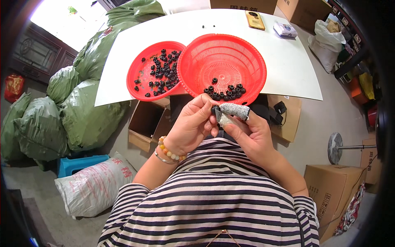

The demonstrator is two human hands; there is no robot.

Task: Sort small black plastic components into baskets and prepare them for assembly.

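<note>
1. My left hand (191, 122) has one small black part (214, 110) pinched between thumb and fingertips, on my side of the basket (222, 61), just off its near rim.

2. My right hand (253, 133) meets it there, its forefinger in a grey knit sleeve (235, 110). Thumb and fingers are drawn together around a small pale piece (225, 120); what that is, or whether it touches the part, I cannot tell.

3. Similar beads (231, 93) lie bunched inside the basket, along its near wall. More pieces (165, 72) lie scattered in the tray (135, 71) left of the basket, whose rim overlaps it.

4. Weight: I judge the part very light, a fingertip load that needs no palm.

5. Stiffness: it looks like firm plastic or hard rubber; I cannot tell which. I expect it to keep its shape under a pinch and not to break easily.

6. Grip: its rounded, faintly shiny skin could roll or slip, the more so against knit.

7. Hold: best across opposite sides of its body, tips close together, leaving the end facing the other hand bare.
</note>
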